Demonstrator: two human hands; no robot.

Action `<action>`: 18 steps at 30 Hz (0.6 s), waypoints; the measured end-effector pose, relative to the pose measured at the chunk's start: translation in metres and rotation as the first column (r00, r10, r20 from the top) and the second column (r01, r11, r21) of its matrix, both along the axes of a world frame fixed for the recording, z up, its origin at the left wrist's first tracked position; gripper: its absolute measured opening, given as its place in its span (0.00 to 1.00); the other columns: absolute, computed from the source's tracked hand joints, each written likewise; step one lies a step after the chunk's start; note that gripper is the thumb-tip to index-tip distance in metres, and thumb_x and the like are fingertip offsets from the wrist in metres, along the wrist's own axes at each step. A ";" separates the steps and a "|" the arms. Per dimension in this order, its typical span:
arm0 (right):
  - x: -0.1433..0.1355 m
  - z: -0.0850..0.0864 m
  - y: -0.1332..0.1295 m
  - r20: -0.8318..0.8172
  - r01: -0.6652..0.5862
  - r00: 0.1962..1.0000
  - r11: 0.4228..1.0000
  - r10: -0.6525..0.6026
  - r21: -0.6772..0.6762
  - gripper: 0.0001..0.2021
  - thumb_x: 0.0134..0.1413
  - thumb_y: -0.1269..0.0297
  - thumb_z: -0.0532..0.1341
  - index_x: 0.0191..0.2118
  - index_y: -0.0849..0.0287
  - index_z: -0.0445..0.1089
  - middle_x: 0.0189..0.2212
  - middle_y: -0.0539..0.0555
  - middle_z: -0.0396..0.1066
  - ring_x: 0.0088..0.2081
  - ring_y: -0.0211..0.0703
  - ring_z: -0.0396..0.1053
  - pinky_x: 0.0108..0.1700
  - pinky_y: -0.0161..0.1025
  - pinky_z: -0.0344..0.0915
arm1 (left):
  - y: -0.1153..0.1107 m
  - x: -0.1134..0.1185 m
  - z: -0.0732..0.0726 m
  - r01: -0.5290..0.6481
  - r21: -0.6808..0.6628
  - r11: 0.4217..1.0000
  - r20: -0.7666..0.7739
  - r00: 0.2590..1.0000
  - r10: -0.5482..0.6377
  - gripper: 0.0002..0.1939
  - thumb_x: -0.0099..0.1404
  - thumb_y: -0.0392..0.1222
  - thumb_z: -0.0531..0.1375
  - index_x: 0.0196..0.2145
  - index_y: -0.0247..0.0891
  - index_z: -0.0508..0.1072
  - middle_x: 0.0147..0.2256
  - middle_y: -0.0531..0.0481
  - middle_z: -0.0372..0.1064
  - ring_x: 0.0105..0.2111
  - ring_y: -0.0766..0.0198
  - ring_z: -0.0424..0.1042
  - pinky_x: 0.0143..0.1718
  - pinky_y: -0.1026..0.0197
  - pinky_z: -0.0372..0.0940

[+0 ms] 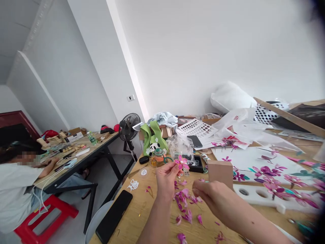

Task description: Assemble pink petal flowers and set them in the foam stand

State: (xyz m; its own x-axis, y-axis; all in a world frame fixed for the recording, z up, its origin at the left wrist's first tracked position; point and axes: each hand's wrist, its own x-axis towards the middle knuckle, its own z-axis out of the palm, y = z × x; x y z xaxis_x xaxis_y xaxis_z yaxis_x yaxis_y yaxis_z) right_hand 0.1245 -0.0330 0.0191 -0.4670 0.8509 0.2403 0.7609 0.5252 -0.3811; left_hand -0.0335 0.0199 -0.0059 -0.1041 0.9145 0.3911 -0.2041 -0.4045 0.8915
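Bare forearms (158,217) reach in over the near edge of the wooden tabletop (134,227). From where I stand, the left hand (167,176) pinches 1 pink flower (182,163) between thumb and fingertips, holding it up above the wood. The right hand (208,193) is near it, just to the right, fingers curled inward; I can't tell whether anything is caught between them.

That flower looks nearly whole to me: gold-edged petals spread around a pale centre, though I can't see how firmly they are fixed. Farther along seem to be the blooms (271,171) on the right, joined with teal leaves, some over a white sheet (243,156), others by a white block with holes (276,200). Plenty looks undone, judging by the loose petals (188,216) scattered between and below the 2 hands.

At the near left lies a black phone (114,217); on the far side are a green bag (153,142) and a fan (129,127). Well off to the left, 1 other person (17,189) sits at another tabletop.
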 end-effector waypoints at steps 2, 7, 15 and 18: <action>-0.010 0.000 -0.007 0.078 0.026 0.996 0.999 -0.029 0.043 0.13 0.56 0.76 0.47 0.25 0.58 0.63 0.18 0.52 0.66 0.19 0.38 0.59 0.23 0.36 0.43 | 0.000 0.001 0.000 -0.061 0.062 0.996 -0.187 0.980 0.072 0.10 0.57 0.44 0.62 0.28 0.34 0.78 0.22 0.50 0.68 0.24 0.67 0.64 0.27 0.64 0.58; -0.007 0.003 -0.013 0.124 0.077 0.988 0.994 -0.087 0.080 0.11 0.52 0.78 0.51 0.28 0.59 0.65 0.18 0.52 0.68 0.19 0.37 0.59 0.23 0.37 0.38 | -0.002 0.004 -0.006 0.051 0.393 0.918 -0.697 0.668 0.261 0.11 0.62 0.35 0.56 0.28 0.36 0.77 0.24 0.48 0.70 0.28 0.64 0.65 0.32 0.62 0.58; 0.037 0.017 -0.002 -0.197 0.158 0.970 0.986 -0.144 0.058 0.10 0.57 0.72 0.51 0.25 0.59 0.63 0.19 0.48 0.63 0.23 0.35 0.57 0.27 0.32 0.47 | -0.019 0.010 0.004 0.569 0.075 0.819 -0.829 0.493 -0.266 0.10 0.62 0.38 0.58 0.28 0.37 0.79 0.24 0.48 0.70 0.27 0.66 0.66 0.30 0.64 0.58; 0.044 0.018 0.006 -0.354 0.135 0.929 0.989 -0.107 0.057 0.12 0.58 0.72 0.50 0.23 0.59 0.60 0.21 0.48 0.62 0.26 0.34 0.57 0.30 0.31 0.51 | -0.024 0.007 0.012 0.593 0.042 0.804 -0.611 0.652 -0.450 0.10 0.58 0.43 0.62 0.25 0.35 0.79 0.20 0.47 0.70 0.23 0.66 0.65 0.27 0.63 0.60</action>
